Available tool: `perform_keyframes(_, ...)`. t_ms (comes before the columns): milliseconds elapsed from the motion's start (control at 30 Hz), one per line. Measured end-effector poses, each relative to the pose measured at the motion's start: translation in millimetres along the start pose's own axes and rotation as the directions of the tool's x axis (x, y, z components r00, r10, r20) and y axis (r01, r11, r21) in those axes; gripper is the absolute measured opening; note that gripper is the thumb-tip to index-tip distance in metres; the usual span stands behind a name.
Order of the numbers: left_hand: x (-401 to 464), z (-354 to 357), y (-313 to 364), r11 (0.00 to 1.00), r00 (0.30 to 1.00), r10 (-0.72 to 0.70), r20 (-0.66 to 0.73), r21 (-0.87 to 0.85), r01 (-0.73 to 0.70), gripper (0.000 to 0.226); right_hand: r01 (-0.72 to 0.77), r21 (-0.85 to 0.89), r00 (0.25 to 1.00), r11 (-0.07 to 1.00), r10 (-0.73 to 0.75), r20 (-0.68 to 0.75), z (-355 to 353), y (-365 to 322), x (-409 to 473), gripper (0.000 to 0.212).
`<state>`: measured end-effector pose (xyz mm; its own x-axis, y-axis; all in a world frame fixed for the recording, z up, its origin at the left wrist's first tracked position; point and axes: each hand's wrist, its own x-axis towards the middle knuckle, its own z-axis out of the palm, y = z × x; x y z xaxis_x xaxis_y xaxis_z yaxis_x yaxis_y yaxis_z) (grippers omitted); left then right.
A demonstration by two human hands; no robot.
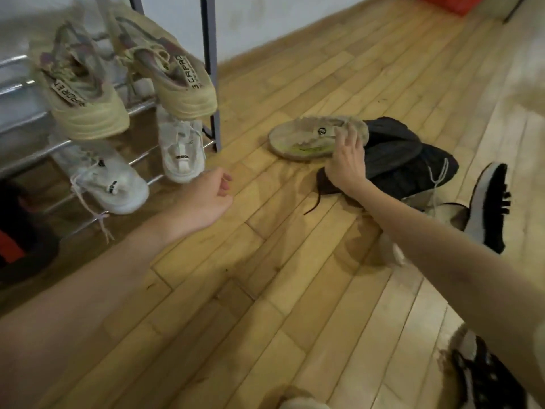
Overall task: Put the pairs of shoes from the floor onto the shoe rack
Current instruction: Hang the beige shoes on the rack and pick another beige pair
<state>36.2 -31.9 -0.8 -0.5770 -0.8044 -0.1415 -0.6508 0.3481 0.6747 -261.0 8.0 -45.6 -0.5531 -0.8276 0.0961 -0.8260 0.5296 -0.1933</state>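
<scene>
A beige fuzzy slipper (306, 137) lies on the wooden floor right of the shoe rack (211, 69). My right hand (348, 160) rests on its heel end, fingers curled over the edge. My left hand (206, 196) hovers loosely curled and empty in front of the rack's lower shelf. A beige sneaker pair (177, 78) sits on an upper shelf, a white sneaker pair (180, 152) on the lower one. Dark shoes (413, 160) lie in a heap behind my right hand.
A black and white shoe (489, 208) lies at the right, another patterned shoe (483, 379) at the bottom right. A dark and red object (17, 237) sits at the left edge. A pale wall runs behind the rack. A red object (448, 2) shows top right.
</scene>
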Motion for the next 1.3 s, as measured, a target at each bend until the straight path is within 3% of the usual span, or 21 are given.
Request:
perform_keyframes(67,10,11,2,1.0,1.0,0.005,0.017,-0.013,-0.005,0.036,-0.018,-0.006,0.999,1.0,0.019,0.046,-2,16,30,0.073)
perform_keyframes(133,18,21,4,1.0,1.0,-0.003,0.021,-0.03,0.004,0.034,-0.154,0.143,0.984,0.978,0.138,0.114,-2,23,52,0.076)
perform_keyframes(300,27,37,2,0.994,0.997,-0.05,0.053,-0.091,0.054,0.032,-0.46,0.424,0.888,0.78,0.41,0.21,9,25,78,0.076)
perform_keyframes(533,26,48,-5,0.974,0.984,-0.135,0.117,-0.169,0.153,0.032,-0.548,0.491,0.822,0.677,0.543,0.17,4,42,84,0.061)
perform_keyframes(733,16,59,-2,0.894,0.956,-0.24,0.169,-0.345,0.286,0.022,-0.51,0.703,0.829,0.496,0.5,0.249,-24,46,36,0.07)
perform_keyframes(867,4,75,3,0.74,0.909,-0.325,0.261,-0.529,0.416,0.009,-0.585,0.769,0.8,0.259,0.338,0.496,-37,20,-22,0.077)
perform_keyframes(1033,-12,84,12,0.474,0.84,-0.401,0.366,-0.701,0.532,0.018,-0.667,0.744,0.73,-0.022,0.182,0.659,-21,-29,-98,0.052)
perform_keyframes(1133,-21,82,8,0.426,0.825,-0.417,0.381,-0.72,0.548,0.034,-0.654,0.738,0.73,-0.168,0.118,0.674,-11,-43,-149,0.043)
perform_keyframes(1200,-26,81,5,0.461,0.844,-0.415,0.341,-0.721,0.518,0.041,-0.635,0.745,0.745,-0.204,0.094,0.66,-8,-46,-174,0.041)
perform_keyframes(1300,-30,79,3,0.476,0.882,-0.384,0.273,-0.76,0.443,0.034,-0.619,0.774,0.771,-0.133,0.088,0.631,-8,-53,-202,0.031)
